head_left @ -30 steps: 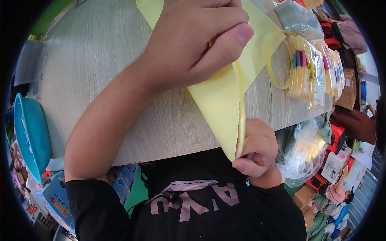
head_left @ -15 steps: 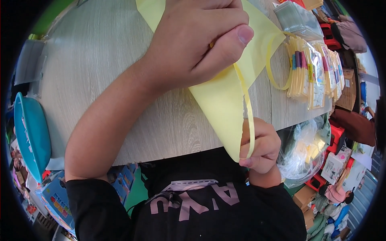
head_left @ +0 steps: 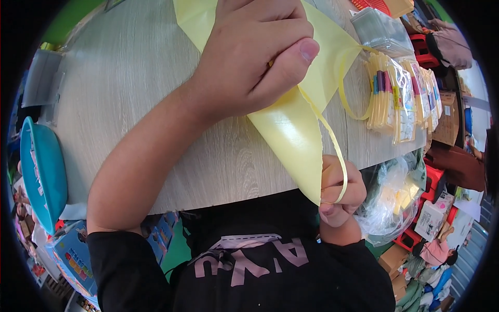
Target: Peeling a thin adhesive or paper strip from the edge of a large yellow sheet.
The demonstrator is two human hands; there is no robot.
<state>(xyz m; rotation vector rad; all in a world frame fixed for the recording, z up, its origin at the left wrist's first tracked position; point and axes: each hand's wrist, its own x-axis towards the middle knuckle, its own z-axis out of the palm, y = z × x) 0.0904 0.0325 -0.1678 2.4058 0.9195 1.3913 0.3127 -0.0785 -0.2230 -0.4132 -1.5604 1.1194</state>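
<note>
Across the tabletop (head_left: pixel 125 83), a seemingly light, pliable yellow sheet (head_left: pixel 286 138) suits corner holds: left hand (head_left: pixel 260 57) clenches, right hand (head_left: pixel 345 187) pinches it.

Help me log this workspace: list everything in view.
Thin flexible sheet: one, yellow, at both hands
Narrow flexible strips: two, yellow, right hand and beside packs
Flat plastic packs: several, yellowish, table's right
Plastic stack: one, clear, above packs
Woodgrain table: one, greyish, centre
Curved plastic basin: one, teal, left
Crumpled plastic bag: one, clear, lower right
Printed boxes: multiple, blue, lower left
Plastic stools: several, red, right
Cardboard boxes: several, brown, right
Other people: several, mixed clothing, right
Background clutter: uncountable, mixed, edges
Cloth shirt: one, black, bottom
Left hand: one, bare, upper centre
Right hand: one, bare, right of centre
</note>
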